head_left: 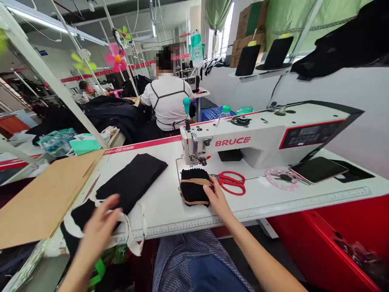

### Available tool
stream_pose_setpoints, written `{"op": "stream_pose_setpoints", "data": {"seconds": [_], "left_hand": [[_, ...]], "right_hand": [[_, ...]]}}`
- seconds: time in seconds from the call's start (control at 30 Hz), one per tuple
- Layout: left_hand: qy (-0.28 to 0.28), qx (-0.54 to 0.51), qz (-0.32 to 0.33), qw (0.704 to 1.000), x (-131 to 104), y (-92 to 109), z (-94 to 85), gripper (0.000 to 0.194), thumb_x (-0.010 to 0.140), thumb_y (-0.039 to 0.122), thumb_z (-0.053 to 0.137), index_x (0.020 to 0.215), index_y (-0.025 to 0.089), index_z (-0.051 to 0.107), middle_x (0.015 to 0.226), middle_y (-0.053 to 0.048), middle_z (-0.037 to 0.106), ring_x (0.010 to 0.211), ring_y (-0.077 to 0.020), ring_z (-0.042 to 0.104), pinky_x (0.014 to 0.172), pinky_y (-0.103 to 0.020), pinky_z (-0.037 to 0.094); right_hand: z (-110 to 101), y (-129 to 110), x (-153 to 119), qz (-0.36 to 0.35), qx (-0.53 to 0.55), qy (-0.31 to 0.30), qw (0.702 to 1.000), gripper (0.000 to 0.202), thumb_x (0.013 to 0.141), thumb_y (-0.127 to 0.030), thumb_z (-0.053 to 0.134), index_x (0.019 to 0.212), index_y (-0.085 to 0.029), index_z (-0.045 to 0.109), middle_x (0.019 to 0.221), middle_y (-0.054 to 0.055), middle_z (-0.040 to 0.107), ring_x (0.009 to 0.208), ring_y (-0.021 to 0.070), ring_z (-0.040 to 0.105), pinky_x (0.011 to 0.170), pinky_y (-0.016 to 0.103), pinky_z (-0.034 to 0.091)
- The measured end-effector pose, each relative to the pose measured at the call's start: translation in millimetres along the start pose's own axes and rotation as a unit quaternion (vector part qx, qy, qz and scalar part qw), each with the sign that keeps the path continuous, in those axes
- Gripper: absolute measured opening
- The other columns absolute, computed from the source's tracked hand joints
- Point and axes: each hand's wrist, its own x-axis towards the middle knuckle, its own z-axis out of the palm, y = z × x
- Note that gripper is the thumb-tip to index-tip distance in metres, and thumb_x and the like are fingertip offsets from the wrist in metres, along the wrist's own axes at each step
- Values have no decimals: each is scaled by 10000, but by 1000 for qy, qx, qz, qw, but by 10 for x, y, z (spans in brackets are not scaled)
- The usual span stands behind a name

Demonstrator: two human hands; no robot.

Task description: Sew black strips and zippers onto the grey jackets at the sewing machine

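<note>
My right hand (pixel 217 198) grips the right edge of a small black fabric bundle with tan bands (pixel 195 190). The bundle lies on the table just in front of the needle area of a white sewing machine (pixel 237 140). Over the left side of the table hovers my left hand (pixel 101 225), slightly blurred, fingers apart and nothing seen in them. Beneath and beside it are white fabric strips (pixel 131 231) and the near end of a folded black fabric stack (pixel 133 178). Red-handled scissors (pixel 232 182) rest right of the bundle, close to my right fingertips.
A ruler strip (pixel 273 207) runs along the table's front edge. On the right lie a dark phone-like slab (pixel 319 169) and a pink ring with keys (pixel 282 179). Brown board (pixel 45 190) covers the left side. A person (pixel 170 99) sits ahead, facing away.
</note>
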Motion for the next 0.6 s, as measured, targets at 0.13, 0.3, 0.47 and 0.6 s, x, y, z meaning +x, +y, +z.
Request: {"op": "stream_pose_setpoints", "data": {"seconds": [0.13,0.3,0.47,0.6], "left_hand": [[-215,-184,25,959,135,737,907,658,764,480,479,1318,182,286,1376,-128,327,1119,-226,474,954,-374,384],[-201,-349,114,908,103,1131,1461,553,725,406,609,1175,133,440,1152,-119,546,1059,-221,507,946,-359,379],[-194,-373,90,903,-248,948,1057,790,597,426,720,1262,162,384,1208,-130,507,1128,-267,462,965,-400,364],[-122,-299,-34,946,-590,680,580,1275,511,412,772,1380,139,-119,1415,-188,204,1305,-275,205,1069,-453,170]], "right_hand": [[56,14,0,4,-20,-12,1000,622,809,-554,381,1264,-132,339,1285,139,413,1179,223,403,1012,394,318],[-27,-25,-212,-93,-93,-49,990,673,840,-601,228,1341,-155,282,1364,128,329,1260,260,302,1044,444,248],[116,-406,-490,-331,-178,-85,923,633,871,-556,133,1399,-211,182,1417,77,236,1289,334,201,1033,534,174],[510,-835,-735,-494,-186,-157,835,784,824,-643,162,1400,-111,159,1386,181,255,1259,442,172,942,646,221]]}}
